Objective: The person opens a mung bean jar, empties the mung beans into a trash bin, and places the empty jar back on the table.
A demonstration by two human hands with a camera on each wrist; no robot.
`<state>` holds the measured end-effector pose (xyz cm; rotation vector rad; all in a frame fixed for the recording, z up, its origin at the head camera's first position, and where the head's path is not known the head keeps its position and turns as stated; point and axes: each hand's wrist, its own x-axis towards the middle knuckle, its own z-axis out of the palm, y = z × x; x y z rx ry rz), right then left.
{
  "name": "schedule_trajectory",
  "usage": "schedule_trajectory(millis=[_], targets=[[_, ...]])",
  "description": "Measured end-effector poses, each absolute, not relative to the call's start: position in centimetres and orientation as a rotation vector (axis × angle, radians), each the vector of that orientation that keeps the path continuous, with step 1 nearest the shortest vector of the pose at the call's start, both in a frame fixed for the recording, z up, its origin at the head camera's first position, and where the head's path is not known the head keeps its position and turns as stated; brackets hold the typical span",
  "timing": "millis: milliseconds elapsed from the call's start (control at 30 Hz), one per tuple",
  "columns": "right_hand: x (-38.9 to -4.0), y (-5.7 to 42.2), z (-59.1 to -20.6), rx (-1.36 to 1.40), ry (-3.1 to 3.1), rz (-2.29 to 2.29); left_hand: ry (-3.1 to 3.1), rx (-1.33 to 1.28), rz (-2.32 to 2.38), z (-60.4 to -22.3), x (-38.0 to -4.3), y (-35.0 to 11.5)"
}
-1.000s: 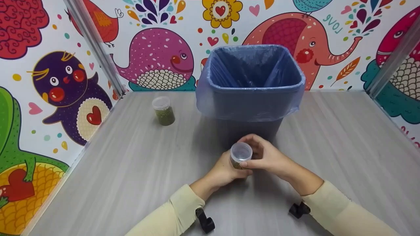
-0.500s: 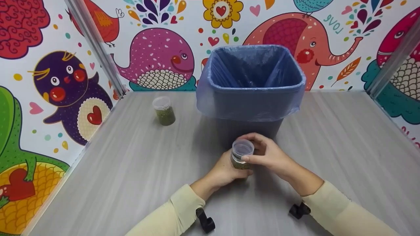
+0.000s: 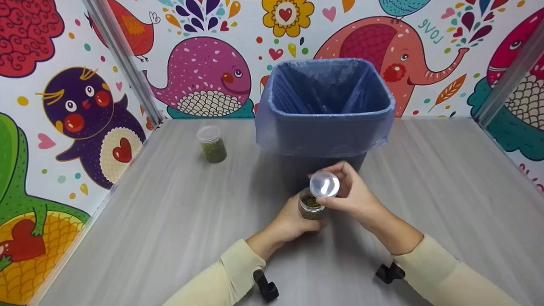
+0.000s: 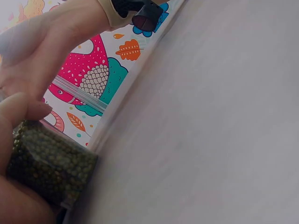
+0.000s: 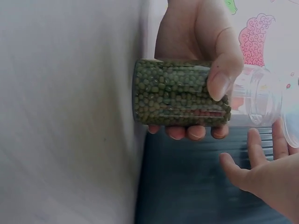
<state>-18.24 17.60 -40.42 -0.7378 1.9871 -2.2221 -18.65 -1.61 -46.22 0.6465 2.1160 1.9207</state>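
Note:
A clear plastic jar (image 3: pixel 311 212), partly filled with small green beans like mung beans, stands upright with its mouth uncovered. My left hand (image 3: pixel 285 221) grips it around the side, thumb and fingers wrapped on the wall. In the right wrist view the base of the jar (image 5: pixel 173 93) meets the tabletop, and the part above the beans is transparent. My right hand (image 3: pixel 357 197) pinches the clear round lid (image 3: pixel 324 184) by its edge, tilted just above and right of the mouth. The left wrist view shows the beans (image 4: pixel 51 163) close up.
A grey bin (image 3: pixel 331 131) lined with a blue bag stands right behind the hands. Another lidded jar of green beans (image 3: pixel 212 144) is at the back left of the table (image 3: pixel 170 221). Cartoon-printed panels (image 3: pixel 204 72) enclose the back and sides.
The lid has come off the jar; my right hand has lifted it and moved it slightly up and to the right. My left hand and the jar have stayed in place.

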Motion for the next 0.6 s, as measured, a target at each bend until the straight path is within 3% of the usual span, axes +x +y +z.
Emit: schedule_trajectory(millis=[600], targets=[[-18.0, 20.0, -36.8, -0.874, 2.386, -1.837, 2.213, 0.689, 1.893, -46.3, -18.7, -1.5]])
